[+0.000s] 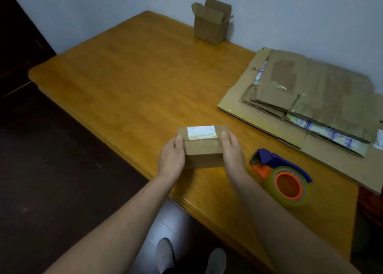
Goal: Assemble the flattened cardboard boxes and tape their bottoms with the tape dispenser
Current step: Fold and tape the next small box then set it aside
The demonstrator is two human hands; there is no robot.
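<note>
Small box (204, 149) is sitting on the worktop (124, 76) close to its near edge, roughly midway along it, closed flaps facing up, with a seam running across the top between the two hands. A white label (202, 132) with an orange strip is lying on the far half of that top face. Left hand (171, 157) is cupping the box's left end, its grip clamped on the cardboard with the thumb lying over the top edge at the seam. Right hand (232, 153) is doing the same at the right end, grip closed on the box, one digit reaching onto the top beside the label. Tape dispenser (284, 176), blue frame with orange hub and a roll of clear tape, is lying on its side just right of the right wrist, apart from both hands. Flattened cardboard (306, 99) is lying stacked on the right part of the worktop, several worn sheets with tape remnants, overhanging the right edge. Open box (211, 22) is standing upright at the far edge against the wall (103, 8), flaps up. Grey shoes (164, 255) are showing on the floor below the forearms.
</note>
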